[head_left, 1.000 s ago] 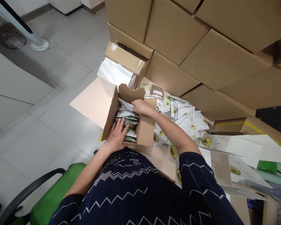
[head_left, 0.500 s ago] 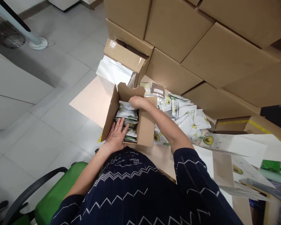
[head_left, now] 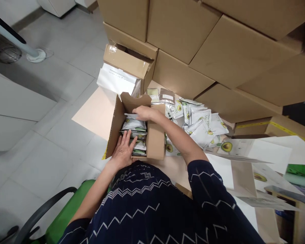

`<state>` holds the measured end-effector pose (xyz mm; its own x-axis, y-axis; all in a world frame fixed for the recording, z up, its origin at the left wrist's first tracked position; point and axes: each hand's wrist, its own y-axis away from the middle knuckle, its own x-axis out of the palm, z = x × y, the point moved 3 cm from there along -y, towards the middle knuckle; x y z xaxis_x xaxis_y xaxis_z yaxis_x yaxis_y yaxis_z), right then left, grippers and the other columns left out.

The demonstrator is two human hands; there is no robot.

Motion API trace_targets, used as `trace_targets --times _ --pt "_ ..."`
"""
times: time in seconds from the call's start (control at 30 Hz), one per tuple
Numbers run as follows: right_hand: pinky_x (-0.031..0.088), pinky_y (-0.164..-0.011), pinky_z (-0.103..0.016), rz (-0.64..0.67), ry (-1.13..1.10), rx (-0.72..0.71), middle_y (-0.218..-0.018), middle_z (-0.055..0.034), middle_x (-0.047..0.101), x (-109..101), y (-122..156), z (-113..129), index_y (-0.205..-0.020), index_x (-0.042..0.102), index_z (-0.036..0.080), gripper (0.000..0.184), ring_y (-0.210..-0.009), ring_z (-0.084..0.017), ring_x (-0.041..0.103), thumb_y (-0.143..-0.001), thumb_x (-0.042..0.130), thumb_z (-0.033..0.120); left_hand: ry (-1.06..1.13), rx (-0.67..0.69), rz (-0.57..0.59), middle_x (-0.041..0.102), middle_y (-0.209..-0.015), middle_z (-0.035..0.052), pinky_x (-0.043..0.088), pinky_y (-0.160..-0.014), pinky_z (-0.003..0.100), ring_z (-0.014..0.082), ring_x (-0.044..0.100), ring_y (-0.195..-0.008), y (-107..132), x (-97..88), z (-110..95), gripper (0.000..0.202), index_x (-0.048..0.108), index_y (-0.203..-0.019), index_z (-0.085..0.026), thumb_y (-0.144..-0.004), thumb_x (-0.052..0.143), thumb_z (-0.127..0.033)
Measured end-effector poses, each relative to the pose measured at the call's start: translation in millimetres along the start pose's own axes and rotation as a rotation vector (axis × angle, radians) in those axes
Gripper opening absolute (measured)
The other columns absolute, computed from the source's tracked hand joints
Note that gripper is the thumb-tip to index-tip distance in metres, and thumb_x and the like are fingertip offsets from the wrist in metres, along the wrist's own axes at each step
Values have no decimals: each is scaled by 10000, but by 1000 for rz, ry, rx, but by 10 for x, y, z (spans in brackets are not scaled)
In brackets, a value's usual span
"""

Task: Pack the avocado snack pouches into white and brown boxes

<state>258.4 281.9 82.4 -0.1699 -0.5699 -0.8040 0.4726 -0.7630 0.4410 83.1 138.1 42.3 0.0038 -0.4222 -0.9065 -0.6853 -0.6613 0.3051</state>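
An open cardboard box [head_left: 155,140] stands in front of me, with a row of white pouches [head_left: 134,124] with green print packed upright in it. My left hand [head_left: 123,152] lies over the box's near left side, fingers spread and resting on the pouches. At the far end of the row, my right hand [head_left: 143,113] reaches in from the right. Its fingers are bent around the top of a white pouch [head_left: 131,116]; the fingertips are partly hidden.
Right of the box lies a pile of avocado-print pouches [head_left: 200,123]. Behind it are a brown pouch [head_left: 167,96] and a greenish pouch [head_left: 153,95]. White cartons [head_left: 118,79] stand at the back left. Stacked cardboard boxes [head_left: 183,30] wall off the far side. A green chair [head_left: 66,213] is at lower left.
The view has shifted slightly. My right hand has eased its curled fingers and stretched them a little leftward over the far pouch. My left hand keeps its place on the pouches.
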Motion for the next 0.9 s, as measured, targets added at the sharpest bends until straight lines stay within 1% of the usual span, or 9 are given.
trace_targets --times 0.1,0.17,0.27,0.33,0.47,0.67,0.73,0.83,0.9 --pt "522 -865 -294 -295 -413 -110 -1089 -95 752 -117 394 -138 -1213 692 151 337 -946 -179 699 -903 588 231 -4 1 2 -40 -1660 237 145 -1222 598 447 -31 -1524 -2 -6 2 1002 309 -1548 -117 -733 783 -456" --pt "542 -802 -281 -515 -664 -45 -971 -62 759 -107 646 -440 -1171 694 167 322 -834 -144 700 -938 542 330 -3 -1 10 -34 -1658 243 144 -1222 597 449 -24 -1524 -4 -6 5 1007 307 -1550 -116 -731 786 -454" --pt "550 -715 -265 -875 -794 293 -880 -50 743 93 953 -1152 -1075 699 155 318 -730 -136 687 -937 501 361 -4 0 13 -35 -1658 242 141 -1225 591 445 -22 -1525 -9 -3 8 1012 310 -1549 -115 -724 793 -448" --pt "544 -735 -277 -977 -679 588 -846 -53 740 317 1079 -1622 -979 721 141 266 -728 -159 688 -903 507 280 -6 1 9 -45 -1660 235 146 -1225 588 440 -22 -1527 -14 -1 9 1014 314 -1548 -118 -719 797 -448" --pt "497 -869 -265 -744 -464 877 -971 -83 760 752 1036 -2168 -955 756 139 250 -937 -202 695 -839 537 171 -9 -3 10 -57 -1657 233 160 -1218 600 434 -29 -1528 -22 7 15 1014 319 -1545 -130 -715 793 -467" --pt "448 -901 -256 -510 -401 932 -1258 -140 679 1020 757 -2221 -1322 612 120 490 -1065 -205 631 -854 580 260 -18 4 -6 -47 -1661 228 159 -1216 607 440 -29 -1526 -6 17 19 1005 313 -1549 -143 -723 789 -459" --pt "441 -866 -245 -452 -399 933 -1225 -132 689 1043 715 -2173 -1272 637 124 442 -1043 -201 627 -856 580 262 -21 9 -17 -53 -1662 222 155 -1216 608 441 -31 -1526 -3 21 19 1005 304 -1553 -149 -727 785 -463" --pt "437 -793 -221 -339 -426 895 -1027 -110 734 1077 711 -2072 -1020 735 127 264 -929 -182 642 -871 577 278 -26 8 -19 -45 -1662 230 158 -1213 608 440 -25 -1528 -6 30 21 1005 302 -1553 -149 -732 781 -476" --pt "436 -779 -216 -307 -448 870 -940 -98 734 1105 747 -2004 -916 750 140 258 -879 -171 643 -900 544 294 -29 3 -18 -37 -1662 232 161 -1212 602 438 -20 -1530 -9 34 22 1011 304 -1553 -149 -728 786 -479"
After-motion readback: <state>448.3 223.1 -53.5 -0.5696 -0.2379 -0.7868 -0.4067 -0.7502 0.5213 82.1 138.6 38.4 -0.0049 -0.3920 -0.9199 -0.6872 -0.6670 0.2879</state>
